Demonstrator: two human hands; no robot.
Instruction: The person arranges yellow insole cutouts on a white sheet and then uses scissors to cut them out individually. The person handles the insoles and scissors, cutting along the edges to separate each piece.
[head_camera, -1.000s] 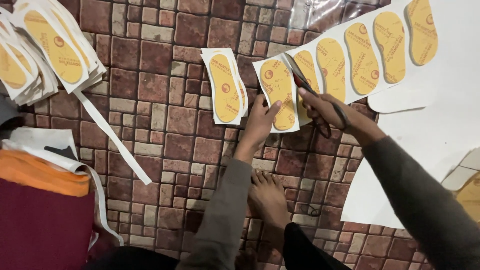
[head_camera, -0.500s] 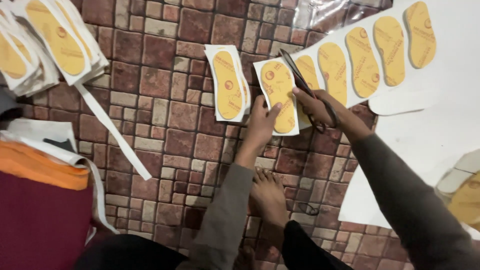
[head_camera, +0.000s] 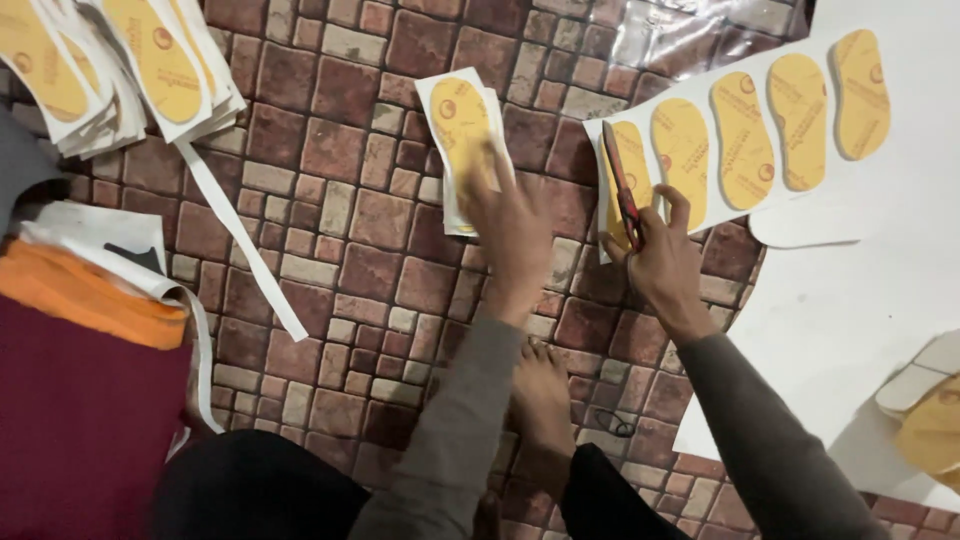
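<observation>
White sheet (head_camera: 880, 260) printed with a row of yellow insole shapes lies on the brick-patterned floor (head_camera: 350, 250) at the right. Beside it, a small stack of cut insole pieces (head_camera: 455, 120) rests under the left hand (head_camera: 510, 225), fingers spread flat. Right hand (head_camera: 660, 260) is closed around red-handled scissors (head_camera: 622, 190) at the sheet's left edge.

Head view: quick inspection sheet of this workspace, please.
Surface: brick-pattern floor, person seated on it, bare foot forward.
Job's things: white sheet printed with yellow insoles; scissors; small pile of cut insole pieces.
Clutter: bigger stack upper left, loose paper strip, orange and maroon cloth.
Hands: left hand on the small pile; right hand grips the scissors at the sheet edge.
Cables: nothing seen.
Surroundings: nothing seen.
</observation>
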